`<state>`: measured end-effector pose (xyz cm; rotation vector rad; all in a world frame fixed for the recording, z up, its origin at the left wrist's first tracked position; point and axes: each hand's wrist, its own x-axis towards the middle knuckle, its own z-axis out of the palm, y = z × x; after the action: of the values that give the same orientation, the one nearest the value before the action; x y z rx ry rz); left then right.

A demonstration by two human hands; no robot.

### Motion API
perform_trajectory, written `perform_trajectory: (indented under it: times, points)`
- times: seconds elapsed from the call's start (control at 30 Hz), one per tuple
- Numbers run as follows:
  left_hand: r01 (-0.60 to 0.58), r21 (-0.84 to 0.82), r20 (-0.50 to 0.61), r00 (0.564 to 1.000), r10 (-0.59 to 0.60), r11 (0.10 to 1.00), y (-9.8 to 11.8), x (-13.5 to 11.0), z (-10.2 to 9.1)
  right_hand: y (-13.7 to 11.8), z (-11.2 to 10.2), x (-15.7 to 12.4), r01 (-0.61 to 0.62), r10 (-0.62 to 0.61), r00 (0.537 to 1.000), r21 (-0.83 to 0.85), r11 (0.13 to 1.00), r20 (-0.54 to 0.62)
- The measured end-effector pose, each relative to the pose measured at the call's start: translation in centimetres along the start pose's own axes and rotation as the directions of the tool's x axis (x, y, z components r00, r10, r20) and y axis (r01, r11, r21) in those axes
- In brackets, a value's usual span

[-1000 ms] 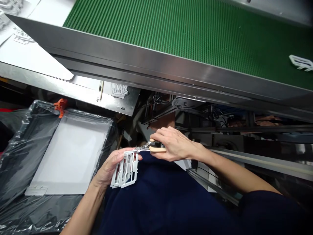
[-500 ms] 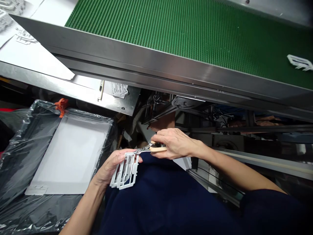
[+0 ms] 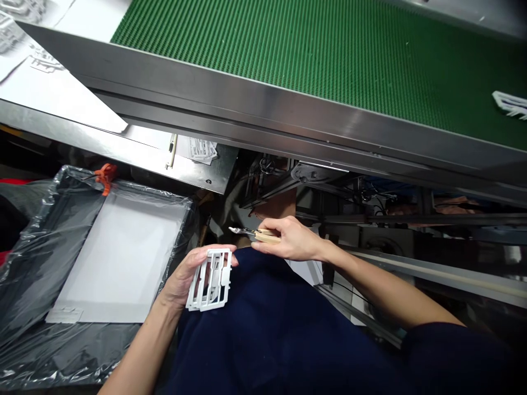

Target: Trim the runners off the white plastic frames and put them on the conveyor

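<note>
My left hand (image 3: 187, 274) is closed on white plastic frames (image 3: 224, 277), flat openwork pieces with slots; more than one seems to be stacked there. They hang in front of my dark blue clothing, the fingers partly hidden behind them. In my right hand (image 3: 294, 238) is a pair of nippers (image 3: 265, 236) with cream handles and metal jaws. The fingers wrap round the handles, and the jaws point left, a little above the frames and apart from them.
A green ribbed conveyor belt (image 3: 288, 60) with a metal side rail (image 3: 263, 104) runs across the top. On its right lies another white piece (image 3: 510, 104). At left, a plastic-lined crate (image 3: 24, 340) holds a white sheet (image 3: 123, 258); an orange clamp (image 3: 106, 175) grips its edge.
The nippers have come away from the frames' top edge, moving up with my right hand. The frames have turned slightly in my left hand. The white piece on the belt appears farther right.
</note>
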<state>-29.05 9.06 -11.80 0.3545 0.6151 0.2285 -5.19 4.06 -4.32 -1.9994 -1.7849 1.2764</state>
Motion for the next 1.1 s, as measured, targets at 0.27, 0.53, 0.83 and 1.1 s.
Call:
perform_trajectory:
  times: [0.27,0.53,0.83,1.1]
  points:
    - [-0.112,-0.247,-0.174,0.982,0.069,0.963,0.2,1.8,0.1,-0.5,2.2,0.5,-0.196,0.219,0.974,0.254,0.947,-0.065]
    - [-0.236,-0.238,-0.292,0.943,0.163,0.942,0.3,4.0,1.3,-2.3,5.5,2.7,-0.198,0.227,0.968,0.233,0.952,-0.106]
    - [-0.324,-0.243,-0.487,0.856,0.174,0.915,-0.3,4.8,0.6,-3.2,7.4,3.8,-0.186,0.194,0.980,0.153,0.971,-0.042]
    - [-0.340,-0.303,-0.555,0.823,0.125,0.890,-0.9,2.3,-1.7,-1.5,5.0,13.4,-0.241,0.255,0.943,0.091,0.966,-0.215]
